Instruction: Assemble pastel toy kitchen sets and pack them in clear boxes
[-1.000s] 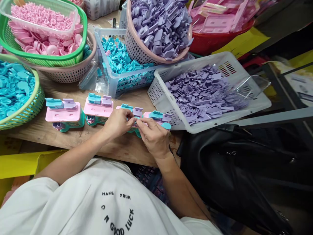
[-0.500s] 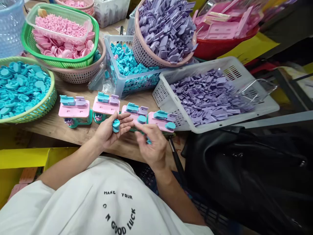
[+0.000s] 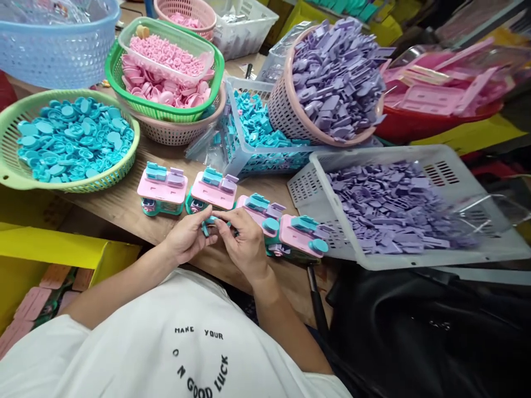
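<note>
Both my hands meet over the table's front edge. My left hand point(image 3: 186, 237) and my right hand point(image 3: 244, 243) pinch a small teal plastic piece point(image 3: 208, 224) between their fingertips. Just behind the hands stands a row of pink-topped toy vehicles with teal and purple parts: one at the left point(image 3: 162, 190), a second point(image 3: 212, 192), a third point(image 3: 259, 213) and a fourth point(image 3: 302, 237) at the right. The third and fourth carry round teal caps on their near corners.
A green basket of teal discs point(image 3: 10, 177) sits at the left. Behind are a green basket of pink parts point(image 3: 124, 91), a blue crate of teal pieces point(image 3: 243, 160), a pink basket of purple pieces point(image 3: 286, 119) and a white crate of purple pieces point(image 3: 327, 204). A black bag point(image 3: 415, 331) lies at right.
The view has swung left and up. My left hand, which lay open with a teal cap in its palm, has come together with my right hand on a teal piece.
</note>
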`<state>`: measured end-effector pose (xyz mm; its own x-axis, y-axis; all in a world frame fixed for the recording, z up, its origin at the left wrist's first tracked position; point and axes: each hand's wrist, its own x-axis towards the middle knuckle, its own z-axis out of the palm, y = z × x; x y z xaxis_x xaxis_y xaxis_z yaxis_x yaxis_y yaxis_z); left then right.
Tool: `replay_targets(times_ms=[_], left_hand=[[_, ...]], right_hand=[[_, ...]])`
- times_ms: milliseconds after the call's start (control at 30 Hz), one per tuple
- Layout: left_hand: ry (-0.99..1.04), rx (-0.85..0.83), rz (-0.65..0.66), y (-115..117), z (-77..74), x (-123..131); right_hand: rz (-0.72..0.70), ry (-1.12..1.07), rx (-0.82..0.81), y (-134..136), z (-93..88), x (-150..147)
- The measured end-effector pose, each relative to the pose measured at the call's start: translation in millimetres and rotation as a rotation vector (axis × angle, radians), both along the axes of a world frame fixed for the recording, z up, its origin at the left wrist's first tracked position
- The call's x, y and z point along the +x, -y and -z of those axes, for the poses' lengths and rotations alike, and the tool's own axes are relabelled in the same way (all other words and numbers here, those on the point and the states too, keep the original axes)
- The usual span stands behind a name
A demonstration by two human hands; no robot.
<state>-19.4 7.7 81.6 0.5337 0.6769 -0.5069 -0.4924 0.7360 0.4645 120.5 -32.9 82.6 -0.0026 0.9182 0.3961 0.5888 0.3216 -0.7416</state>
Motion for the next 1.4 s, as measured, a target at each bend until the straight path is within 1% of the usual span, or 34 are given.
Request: replay_targets(times_ms=[67, 133, 200, 233, 300, 367, 433, 500, 600, 667, 733, 833, 867, 933, 1000, 1067, 1167, 1233, 1300, 1367, 1400], left_hand=[[-0.033, 0.057, 0.044, 0, 2.6, -7], [-0.103, 0.149, 0.061, 1, 3.8, -11], [-0.242, 0.34, 0.04, 3, 4.1, -14], [-0.336, 0.474, 0.016, 5, 4.1, -14], [-0.53, 0.76, -0.023, 8, 4.9, -14], [-0.672, 0.981, -0.03, 11, 7.2, -12], [-0.746, 1.096, -0.009, 12, 10.7, -9], [-0.791, 1.132, -0.002, 12, 14.2, -6], [-0.782, 1.114, -0.03, 8, 16.2, -3], [-0.708, 1.05, -0.034, 5, 14.5, -3], [-0.578, 0.891, 0.003, 1, 11.5, -3], [-0.335, 0.576, 0.124, -2, 7.3, -1], [-0.274, 0.497, 0.152, -2, 6.4, 1], [-0.215, 0.408, 0.156, -1, 5.7, 4], [-0.205, 0.365, 0.111, 0, 5.8, 7], [-0.2, 0.328, 0.072, 1, 6.3, 8], [-0.163, 0.285, 0.073, 2, 8.2, 5], [-0.133, 0.26, 0.112, 3, 10.4, 3], [-0.12, 0.231, 0.149, 5, 13.4, 2], [-0.109, 0.199, 0.157, 5, 16.6, 1], [-0.101, 0.186, 0.151, 4, 17.7, 0]], right_hand=[[0.021, -0.258, -0.078, -5, 4.5, -2], [0.023, -0.607, -0.2, -11, 11.0, -3], [0.009, -0.877, -0.302, -17, 17.4, -4], [0.0, -0.957, -0.33, -20, 19.8, -4], [0.005, -1.027, -0.332, -22, 22.9, -8], [0.035, -1.022, -0.299, -22, 23.4, -14], [0.071, -0.984, -0.261, -19, 22.4, -22], [0.078, -0.931, -0.233, -16, 21.4, -28], [0.003, -0.799, -0.232, -8, 21.3, -29], [-0.051, -0.682, -0.248, -2, 21.2, -23], [-0.074, -0.552, -0.251, 3, 20.1, -13], [-0.072, -0.394, -0.186, 6, 18.3, 1], [-0.056, -0.362, -0.148, 6, 18.3, 3], [0.006, -0.306, -0.055, 4, 19.7, 3], [0.085, -0.263, 0.022, 3, 21.8, -1], [0.142, -0.247, 0.062, 3, 23.1, -5], [0.19, -0.218, 0.158, 3, 22.6, -8], [0.145, -0.155, 0.254, 1, 23.1, -9], [0.039, -0.068, 0.322, -3, 26.2, -9], [-0.061, -0.008, 0.319, -5, 31.2, -11], [-0.102, -0.005, 0.283, -6, 33.8, -12]])
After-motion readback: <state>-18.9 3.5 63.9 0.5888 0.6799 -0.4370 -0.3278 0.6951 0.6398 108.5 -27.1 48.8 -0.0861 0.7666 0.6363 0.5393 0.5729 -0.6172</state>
